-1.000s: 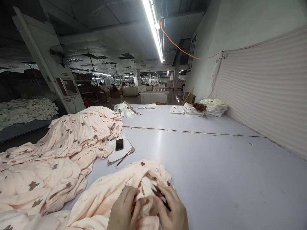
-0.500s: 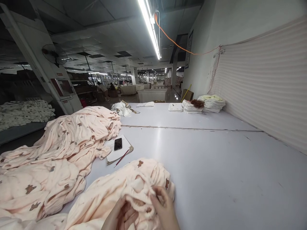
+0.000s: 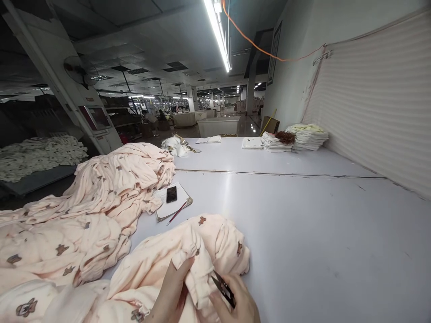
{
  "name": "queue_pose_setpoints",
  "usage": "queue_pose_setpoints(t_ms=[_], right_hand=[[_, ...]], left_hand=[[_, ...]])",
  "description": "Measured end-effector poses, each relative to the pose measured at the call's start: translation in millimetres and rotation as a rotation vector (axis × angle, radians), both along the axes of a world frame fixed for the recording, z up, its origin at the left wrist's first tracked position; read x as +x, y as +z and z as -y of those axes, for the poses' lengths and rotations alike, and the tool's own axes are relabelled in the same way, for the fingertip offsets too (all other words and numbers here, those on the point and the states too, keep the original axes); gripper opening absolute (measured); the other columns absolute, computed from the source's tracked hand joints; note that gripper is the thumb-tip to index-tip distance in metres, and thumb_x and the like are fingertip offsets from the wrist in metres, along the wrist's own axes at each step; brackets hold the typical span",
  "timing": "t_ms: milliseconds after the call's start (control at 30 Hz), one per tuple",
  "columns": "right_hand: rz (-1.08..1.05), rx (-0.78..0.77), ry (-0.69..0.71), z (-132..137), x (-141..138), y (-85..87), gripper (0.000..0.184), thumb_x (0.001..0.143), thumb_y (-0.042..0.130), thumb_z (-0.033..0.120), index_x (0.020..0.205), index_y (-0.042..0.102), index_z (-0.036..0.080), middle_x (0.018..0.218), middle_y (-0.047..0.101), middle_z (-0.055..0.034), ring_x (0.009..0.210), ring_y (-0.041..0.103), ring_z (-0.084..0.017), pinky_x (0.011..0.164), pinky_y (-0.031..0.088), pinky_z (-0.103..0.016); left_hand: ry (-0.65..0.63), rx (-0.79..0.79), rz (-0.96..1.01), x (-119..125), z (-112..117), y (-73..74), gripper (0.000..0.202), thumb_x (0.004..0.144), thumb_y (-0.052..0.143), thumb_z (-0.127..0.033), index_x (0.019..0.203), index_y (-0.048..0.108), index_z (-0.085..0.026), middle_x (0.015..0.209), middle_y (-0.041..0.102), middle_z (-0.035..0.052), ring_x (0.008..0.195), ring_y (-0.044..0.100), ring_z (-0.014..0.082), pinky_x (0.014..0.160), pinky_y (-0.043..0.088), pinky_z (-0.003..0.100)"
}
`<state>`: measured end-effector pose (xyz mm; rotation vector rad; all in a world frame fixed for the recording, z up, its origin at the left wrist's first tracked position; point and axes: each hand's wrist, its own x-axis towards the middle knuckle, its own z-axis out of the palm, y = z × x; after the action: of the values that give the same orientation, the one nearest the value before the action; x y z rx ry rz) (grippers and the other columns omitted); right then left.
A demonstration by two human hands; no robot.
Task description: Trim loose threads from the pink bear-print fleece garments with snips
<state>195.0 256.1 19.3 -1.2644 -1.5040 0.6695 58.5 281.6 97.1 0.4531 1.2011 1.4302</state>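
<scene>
Across the left side of the pale table [image 3: 319, 233], a broad heap of bear-printed pink fleece [image 3: 131, 179] is spreading in folds, and a smaller bunched piece [image 3: 161, 255] of the same cloth is lying at the table's near side. Over that near side your left hand [image 3: 173, 287] is pinching a folded band [image 3: 201, 276] of the smaller piece, while your right hand [image 3: 240, 298] is gripping black thread snips [image 3: 224, 289], their tips pointing at the band.

To be working cleanly, you should be holding the band taut and flat, so that no loose fold is slipping under the blades. You should also be keeping your left fingertips well clear of the points and angling the blades along the edge, since soft pile is probably nicking easily.

Your left fingers are mostly hiding behind the cloth, and the bottom of the view is cutting off the table's near edge. Whether any thread is lying between the tips is proving too small to tell.
</scene>
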Motion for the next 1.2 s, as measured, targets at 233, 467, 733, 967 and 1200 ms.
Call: queue_pose_setpoints(t_ms=[233,467,733,967,1200], right_hand=[[0.297,0.11,0.061,-5.6,5.4,19.6,0.031,0.09,0.039,0.042,0.097,0.066,0.028,0.086,0.07,-0.0024,0.073,0.069,-0.02,0.06,0.05,-0.024],[0.191,0.045,0.1,-3.1,7.9,9.7,0.027,0.089,0.044,0.04,0.096,0.067,0.029,0.09,0.07,-0.001,0.077,0.068,-0.018,0.066,0.049,-0.023],[-0.03,-0.333,-0.173,-93.9,46.5,9.4,0.045,0.077,0.051,0.051,0.109,0.06,0.02,0.118,0.06,-0.0109,0.113,0.054,-0.028,0.093,0.043,-0.036],[-0.105,-0.47,-0.082,-154.1,48.9,-14.5,0.046,0.069,0.057,0.043,0.106,0.067,0.018,0.093,0.072,-0.0072,0.089,0.067,-0.024,0.078,0.051,-0.03],[-0.183,-0.416,-0.183,-81.3,85.7,-31.1,0.033,0.06,0.06,0.047,0.076,0.067,0.019,0.076,0.072,-0.0049,0.078,0.067,-0.024,0.068,0.052,-0.029]], left_hand=[[-0.056,-0.002,0.067,2.4,8.4,2.6,0.047,0.063,0.075,-0.032,0.105,0.062,-0.014,0.083,0.073,0.0077,0.076,0.069,0.0273,0.07,0.054,0.038],[-0.026,-0.066,-0.177,2.7,11.8,-11.2,0.049,0.067,0.067,-0.04,0.108,0.056,-0.016,0.093,0.07,0.0087,0.085,0.067,0.0286,0.076,0.052,0.04],[-0.379,0.397,-1.396,-13.3,10.4,-27.6,0.024,0.061,0.063,-0.023,0.083,0.07,-0.023,0.127,0.057,0.012,0.126,0.039,0.0392,0.106,0.023,0.054],[-0.608,0.165,-1.144,1.9,-15.3,-62.1,0.021,0.076,0.056,-0.037,0.085,0.07,-0.025,0.073,0.073,0.0077,0.092,0.065,0.0353,0.074,0.047,0.045],[-0.503,0.072,-0.888,6.6,13.2,-46.7,0.032,0.086,0.049,-0.05,0.098,0.067,-0.026,0.088,0.073,0.0055,0.086,0.067,0.0264,0.073,0.051,0.042]])
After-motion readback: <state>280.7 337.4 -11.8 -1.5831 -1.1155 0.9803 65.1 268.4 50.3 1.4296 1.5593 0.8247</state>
